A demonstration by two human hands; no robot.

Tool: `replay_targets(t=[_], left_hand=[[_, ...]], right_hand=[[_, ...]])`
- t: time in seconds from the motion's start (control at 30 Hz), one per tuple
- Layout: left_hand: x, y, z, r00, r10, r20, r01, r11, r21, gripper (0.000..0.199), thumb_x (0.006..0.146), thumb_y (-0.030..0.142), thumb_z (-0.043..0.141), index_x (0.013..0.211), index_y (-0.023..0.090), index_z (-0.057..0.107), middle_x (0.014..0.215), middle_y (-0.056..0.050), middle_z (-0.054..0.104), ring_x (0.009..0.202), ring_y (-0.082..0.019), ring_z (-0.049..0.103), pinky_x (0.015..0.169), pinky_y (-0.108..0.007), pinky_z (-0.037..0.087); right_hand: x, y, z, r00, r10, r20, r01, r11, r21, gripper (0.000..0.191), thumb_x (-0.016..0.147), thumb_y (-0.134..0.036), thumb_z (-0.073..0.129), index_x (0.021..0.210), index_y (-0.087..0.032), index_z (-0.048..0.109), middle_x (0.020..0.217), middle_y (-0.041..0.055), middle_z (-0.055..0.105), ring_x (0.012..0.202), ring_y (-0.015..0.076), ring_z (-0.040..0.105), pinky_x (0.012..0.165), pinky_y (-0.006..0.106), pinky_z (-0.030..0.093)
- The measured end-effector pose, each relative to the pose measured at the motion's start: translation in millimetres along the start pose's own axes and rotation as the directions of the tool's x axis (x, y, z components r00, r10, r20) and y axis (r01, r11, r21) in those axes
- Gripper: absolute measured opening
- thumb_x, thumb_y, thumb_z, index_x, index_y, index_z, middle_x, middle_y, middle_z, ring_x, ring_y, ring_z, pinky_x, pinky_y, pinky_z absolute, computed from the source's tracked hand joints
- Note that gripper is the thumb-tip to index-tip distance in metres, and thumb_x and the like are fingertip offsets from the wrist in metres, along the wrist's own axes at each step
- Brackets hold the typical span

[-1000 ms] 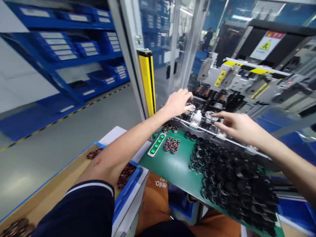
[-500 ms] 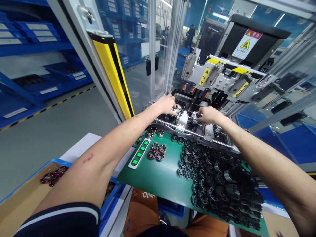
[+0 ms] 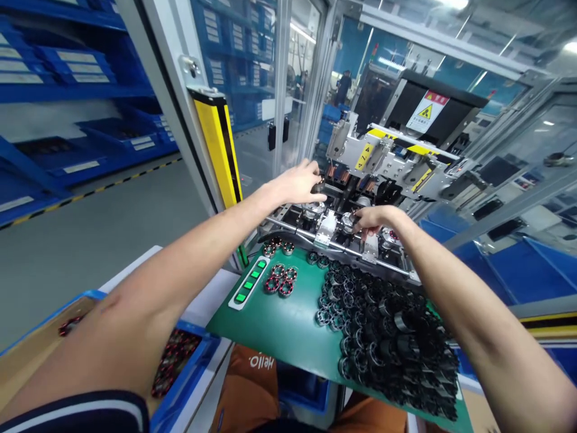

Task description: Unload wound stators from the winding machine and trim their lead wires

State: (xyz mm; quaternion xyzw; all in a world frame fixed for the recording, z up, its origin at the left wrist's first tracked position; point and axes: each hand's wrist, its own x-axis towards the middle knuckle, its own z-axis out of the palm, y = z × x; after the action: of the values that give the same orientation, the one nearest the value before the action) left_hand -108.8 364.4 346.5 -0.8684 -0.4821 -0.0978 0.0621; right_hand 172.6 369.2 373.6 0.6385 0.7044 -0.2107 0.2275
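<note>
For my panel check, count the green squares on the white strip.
4: near square, second square, third square, far square, in a row along the white strip, at left on the green tabletop. None looks hidden.

Green tabletop, black rings, yellow-and-black post, orange trousers, blue shelving

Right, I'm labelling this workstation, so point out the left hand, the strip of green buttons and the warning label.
Left hand (image 3: 295, 183): head view, back of the hand.
Strip of green buttons (image 3: 248, 285): head view, a middle button.
Warning label (image 3: 425, 112): head view, its yellow triangle.
</note>
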Motion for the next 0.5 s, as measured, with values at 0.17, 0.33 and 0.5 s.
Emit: replay_targets(t=[0.17, 0.33, 0.5], left_hand=[[-111, 16, -12.9, 0.988, 0.153, 0.035, -0.138, 0.954, -0.267, 0.059, 0.121, 0.064, 0.05, 0.117, 0.017, 0.085, 0.142, -0.017, 0.071, 0.135, -0.033, 0.067, 0.121, -0.046, 0.053], [-228, 57, 44.4, 0.893, 0.129, 0.43, 0.043, 0.929, -0.368, 0.023, 0.109, 0.045, 0.079, 0.103, 0.026, 0.089, 0.124, -0.008, 0.08, 0.112, -0.027, 0.076, 0.104, -0.039, 0.058], [-267, 89, 99.3, 0.885, -0.037, 0.464, 0.176, 0.949, -0.26, 0.014, 0.105, 0.039, 0.083, 0.102, 0.028, 0.092, 0.121, -0.01, 0.084, 0.111, -0.031, 0.08, 0.098, -0.043, 0.063]], right_hand=[[-47, -9, 4, 0.98, -0.182, -0.074, 0.181, 0.983, -0.032, 0.047, 0.129, -0.042, 0.054, 0.161, -0.01, 0.068, 0.107, 0.0151, 0.091, 0.072, 0.0191, 0.079, 0.073, 0.031, 0.065], [-101, -63, 99, 0.844, -0.532, 0.067, 0.533, 0.82, -0.206, 0.034, 0.123, -0.041, 0.068, 0.144, -0.025, 0.088, 0.113, 0.009, 0.093, 0.085, 0.022, 0.087, 0.097, 0.037, 0.069], [-103, -123, 197, 0.77, -0.603, 0.208, 0.633, 0.679, -0.373, 0.021, 0.114, -0.028, 0.079, 0.128, -0.021, 0.094, 0.13, 0.016, 0.091, 0.127, 0.0346, 0.089, 0.106, 0.044, 0.071]])
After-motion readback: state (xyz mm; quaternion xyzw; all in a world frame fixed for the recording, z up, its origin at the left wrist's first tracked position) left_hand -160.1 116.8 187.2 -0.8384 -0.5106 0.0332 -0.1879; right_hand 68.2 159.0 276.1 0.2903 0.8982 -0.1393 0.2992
